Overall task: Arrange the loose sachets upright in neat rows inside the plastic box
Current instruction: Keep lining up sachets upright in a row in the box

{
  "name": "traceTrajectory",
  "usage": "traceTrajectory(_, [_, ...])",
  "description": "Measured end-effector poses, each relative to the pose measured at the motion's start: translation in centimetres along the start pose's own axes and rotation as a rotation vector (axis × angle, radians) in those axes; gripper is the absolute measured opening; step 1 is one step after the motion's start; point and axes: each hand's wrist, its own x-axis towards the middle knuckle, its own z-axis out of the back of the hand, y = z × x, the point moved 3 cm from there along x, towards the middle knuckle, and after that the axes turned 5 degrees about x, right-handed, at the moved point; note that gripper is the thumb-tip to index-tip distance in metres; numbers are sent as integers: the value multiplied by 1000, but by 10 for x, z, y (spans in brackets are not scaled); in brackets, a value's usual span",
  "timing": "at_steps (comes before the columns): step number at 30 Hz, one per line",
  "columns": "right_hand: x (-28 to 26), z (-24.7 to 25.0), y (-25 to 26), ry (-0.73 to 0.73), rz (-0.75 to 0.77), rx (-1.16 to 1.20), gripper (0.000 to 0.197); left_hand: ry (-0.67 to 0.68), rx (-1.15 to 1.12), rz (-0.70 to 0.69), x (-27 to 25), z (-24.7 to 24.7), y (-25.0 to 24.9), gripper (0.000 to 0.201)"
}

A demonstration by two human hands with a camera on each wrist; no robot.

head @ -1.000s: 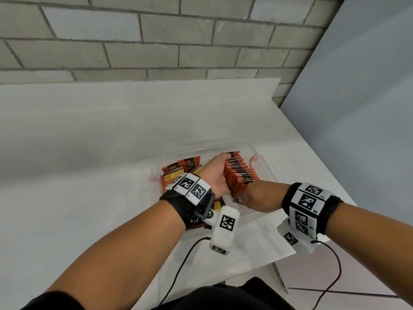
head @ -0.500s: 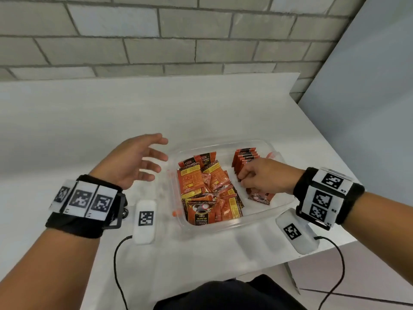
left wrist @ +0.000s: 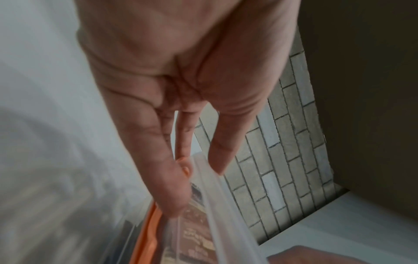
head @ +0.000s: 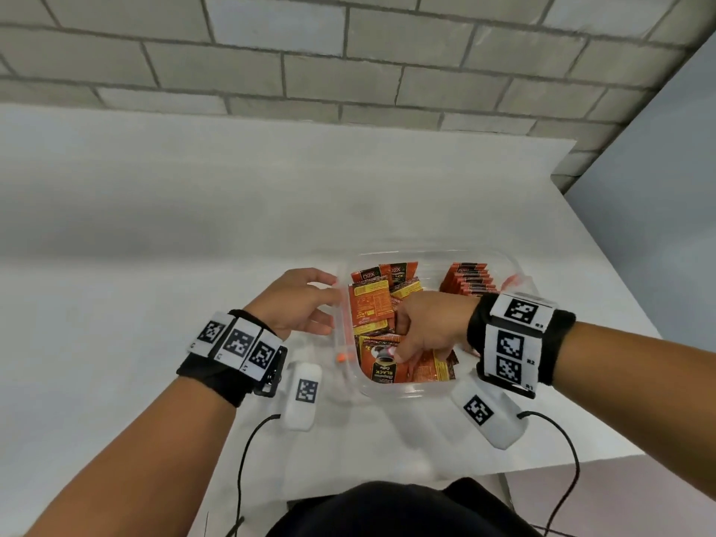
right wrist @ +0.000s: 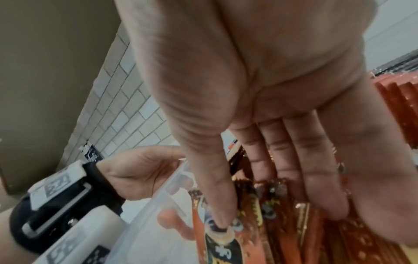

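A clear plastic box (head: 387, 389) sits on the white table, close to its front edge. Loose orange sachets (head: 370, 308) lie jumbled in its left half. A row of upright sachets (head: 469, 282) stands at the back right. My right hand (head: 403, 343) reaches down into the pile. In the right wrist view its thumb lies on a sachet's face and its fingers reach behind several sachets (right wrist: 282, 232) seen edge-on. My left hand (head: 329, 296) holds the box's left wall (left wrist: 226, 205), with the fingers outside and the thumb at the rim.
The white table (head: 155, 265) stretches wide to the left and back to a grey brick wall (head: 348, 52). A grey panel (head: 658, 188) closes off the right side past the table's edge. An orange clip (head: 341, 357) sits on the box's left rim. Cables hang from both wrist units.
My left hand came from the open table to the box's left wall. My right hand left the upright row and moved left into the loose pile.
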Motion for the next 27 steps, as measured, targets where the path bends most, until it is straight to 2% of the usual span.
traceTrajectory(3, [1, -2, 3, 1, 2, -43, 46, 0, -16, -5, 2, 0, 1, 33])
traceTrajectory(8, [3, -11, 11, 33, 26, -105, 70, -1, -28, -12, 4, 0, 4, 31])
traceTrajectory(10, [4, -14, 12, 35, 38, -94, 72, 0, -35, -15, 5, 1, 5, 32])
traceTrajectory(12, [4, -13, 11, 37, 70, -82, 59, 2, -43, -19, 5, 1, 6, 32])
traceTrajectory(14, [1, -7, 9, 28, 127, -66, 36, -7, -39, -29, 4, 1, 6, 32])
traceTrajectory(17, [-12, 8, 0, 12, 202, -12, 13, -83, -5, -78, -2, 5, 4, 35])
traceTrajectory(22, [-45, 47, -20, -78, 350, 203, 8, -222, -131, -294, -20, 14, -20, 28])
traceTrajectory(24, [-52, 62, -30, -129, 400, 273, 3, -183, -187, -361, -29, 7, -38, 33])
traceTrajectory(27, [-56, 72, -38, -165, 459, 352, 12, 47, -276, -391, -35, -25, -60, 51])
